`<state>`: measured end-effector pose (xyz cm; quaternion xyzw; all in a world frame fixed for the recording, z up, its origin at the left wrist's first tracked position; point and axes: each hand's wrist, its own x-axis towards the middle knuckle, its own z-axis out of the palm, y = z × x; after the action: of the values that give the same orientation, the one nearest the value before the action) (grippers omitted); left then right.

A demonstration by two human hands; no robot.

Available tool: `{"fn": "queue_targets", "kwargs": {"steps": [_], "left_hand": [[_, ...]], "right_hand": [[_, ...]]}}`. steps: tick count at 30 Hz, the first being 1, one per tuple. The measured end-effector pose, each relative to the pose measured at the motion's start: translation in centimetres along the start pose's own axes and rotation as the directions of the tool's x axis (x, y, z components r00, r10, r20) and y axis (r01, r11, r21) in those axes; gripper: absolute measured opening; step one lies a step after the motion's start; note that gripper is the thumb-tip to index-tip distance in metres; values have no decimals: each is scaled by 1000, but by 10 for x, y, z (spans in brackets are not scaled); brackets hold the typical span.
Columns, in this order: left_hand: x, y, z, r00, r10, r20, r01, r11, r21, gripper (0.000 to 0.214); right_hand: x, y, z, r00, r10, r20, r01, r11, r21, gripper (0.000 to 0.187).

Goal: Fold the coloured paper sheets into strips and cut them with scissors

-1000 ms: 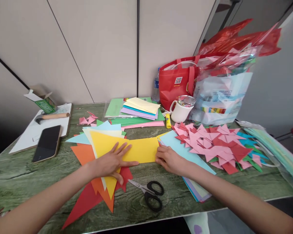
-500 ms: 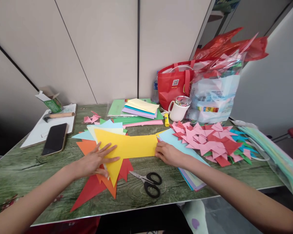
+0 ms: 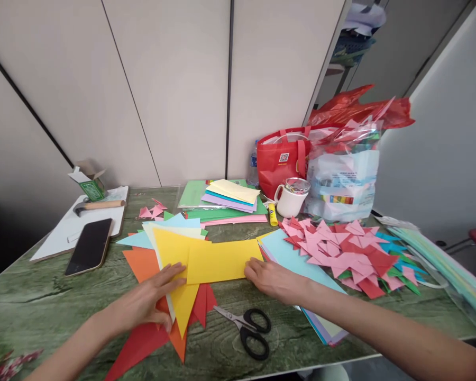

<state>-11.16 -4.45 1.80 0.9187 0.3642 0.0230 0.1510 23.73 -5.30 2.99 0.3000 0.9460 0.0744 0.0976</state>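
A yellow rectangle of paper (image 3: 224, 262) lies across the middle, its left end overlapping a yellow paper triangle (image 3: 174, 254). My right hand (image 3: 272, 278) grips the rectangle's right end with its fingers bent. On the left, my left hand (image 3: 153, 296) lies on the triangle with its fingers stretched out, the tips near the rectangle's left edge. Beneath the triangle are cut pieces in orange (image 3: 138, 267), red (image 3: 140, 344) and light blue. Scissors (image 3: 248, 330) with black handles rest just in front of the rectangle. Light blue sheets (image 3: 297, 259) are partly under my right arm.
Folded pink and red paper pieces (image 3: 341, 248) are heaped at right, before a white mug (image 3: 291, 198), red bag (image 3: 280, 166) and filled plastic bag (image 3: 341, 174). A glue stick (image 3: 272, 214) stands beside stacked paper (image 3: 230, 193). At left are a phone (image 3: 89, 246) and hammer (image 3: 99, 205).
The view has tilted up, so the table sits lower. The rectangle's left edge now shows distinctly over the triangle. My left fingers have drawn closer together; my right hand stays at the right end.
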Motion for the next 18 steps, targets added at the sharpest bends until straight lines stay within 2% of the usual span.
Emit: {"fn": "queue_targets", "kwargs": {"steps": [3,5,6,7,9,10,11,12,13,14,16,18], "left_hand": [[0,-3,-2,998,21,-58,-20,1000,17,60],[1,-8,-4,995,51,-81,-49,999,23,55],[1,-11,-4,994,62,-89,-60,998,27,54],[2,-14,-5,993,76,-95,-73,997,35,53],[2,-18,-5,987,123,-108,-116,991,71,49],[2,-18,-6,981,159,-111,-149,984,98,47],[2,-18,-6,973,200,-112,-186,974,129,46],[2,-17,-6,963,241,-117,-222,962,157,45],[3,-15,-5,953,276,-125,-251,951,181,44],[2,-13,-5,944,303,-133,-275,941,197,44],[2,-10,-2,929,341,-143,-310,930,199,47],[1,-10,1,928,346,-141,-321,931,174,55]], "right_hand": [[2,20,4,996,-19,-87,23,999,44,20],[5,46,-1,972,52,-231,-37,997,70,18],[6,62,-8,930,135,-341,-119,991,68,20],[8,79,-17,868,213,-449,-211,976,55,22],[14,112,-39,682,356,-639,-436,899,36,25],[18,126,-51,605,394,-692,-521,853,29,26],[23,139,-61,551,419,-721,-587,809,21,27],[28,150,-69,527,435,-730,-625,780,13,29],[35,158,-75,541,448,-712,-634,773,4,31],[43,164,-78,575,465,-673,-625,781,6,33],[59,172,-73,680,491,-545,-562,826,43,34],[74,175,-59,767,484,-421,-491,865,99,33]]}}
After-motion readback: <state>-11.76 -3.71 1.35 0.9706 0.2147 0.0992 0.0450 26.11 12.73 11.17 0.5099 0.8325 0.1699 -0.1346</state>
